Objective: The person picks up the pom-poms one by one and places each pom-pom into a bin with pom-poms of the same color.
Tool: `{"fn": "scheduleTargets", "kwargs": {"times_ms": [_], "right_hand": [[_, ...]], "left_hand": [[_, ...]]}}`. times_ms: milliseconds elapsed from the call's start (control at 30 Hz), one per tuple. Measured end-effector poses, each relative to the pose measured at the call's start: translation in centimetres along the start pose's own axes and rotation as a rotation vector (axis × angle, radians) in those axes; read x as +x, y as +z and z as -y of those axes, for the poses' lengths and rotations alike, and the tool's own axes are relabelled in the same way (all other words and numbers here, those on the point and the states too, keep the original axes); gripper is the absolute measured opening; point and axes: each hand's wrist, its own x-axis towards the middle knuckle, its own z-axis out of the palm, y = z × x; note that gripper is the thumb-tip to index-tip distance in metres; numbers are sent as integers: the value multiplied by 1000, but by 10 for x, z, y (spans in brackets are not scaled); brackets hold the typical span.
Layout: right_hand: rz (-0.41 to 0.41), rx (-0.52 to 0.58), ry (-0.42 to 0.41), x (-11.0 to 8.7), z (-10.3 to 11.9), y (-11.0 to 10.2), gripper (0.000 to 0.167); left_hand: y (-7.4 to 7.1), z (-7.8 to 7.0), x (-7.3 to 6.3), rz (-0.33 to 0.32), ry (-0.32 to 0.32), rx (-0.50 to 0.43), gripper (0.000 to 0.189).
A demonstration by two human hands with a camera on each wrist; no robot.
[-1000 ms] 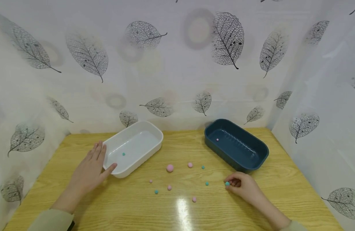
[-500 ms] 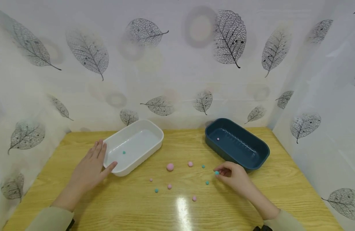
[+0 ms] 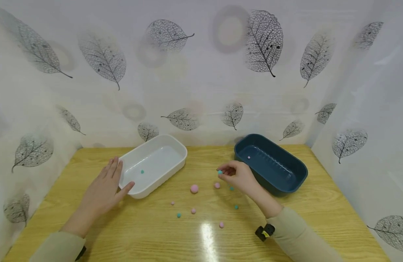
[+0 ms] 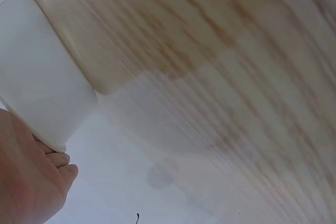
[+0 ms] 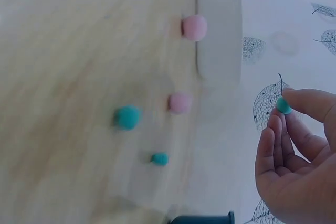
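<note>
Between thumb and fingertips my right hand (image 3: 238, 177) pinches a small teal ball (image 3: 220, 172), raised over the table left of the dark blue tray (image 3: 270, 165). The same teal ball (image 5: 283, 105) shows at the fingertips in the right wrist view. My left hand (image 3: 101, 189) rests with straight fingers on the near left rim of the white tray (image 3: 165, 181). One teal ball (image 3: 142, 171) lies inside the white tray, and a tiny pink ball (image 3: 248, 157) inside the dark blue one.
Loose on the wooden table (image 3: 149, 233) lie several pink balls, the largest pink ball (image 3: 194, 189) among them, and several teal balls, one teal ball (image 3: 178, 215) near the front. A leaf-patterned curtain (image 3: 201, 72) surrounds the table at the back and sides.
My right hand has carried the pinched teal ball up and to the left, from in front of the dark blue tray to beside it. The left hand has stayed on the white tray.
</note>
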Motion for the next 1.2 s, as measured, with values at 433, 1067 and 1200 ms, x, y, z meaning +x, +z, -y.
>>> {"fn": "scheduleTargets", "kwargs": {"times_ms": [433,1067,1200], "right_hand": [[84,14,-25,88,36,35,22],[111,124,70,152,80,95,19],[131,159,80,156,82,104,19]], "left_hand": [[1,-1,3,28,-4,6,96],[-2,-1,2,25,-10,11,94],[-2,0,1,19,-12,10,94]]}}
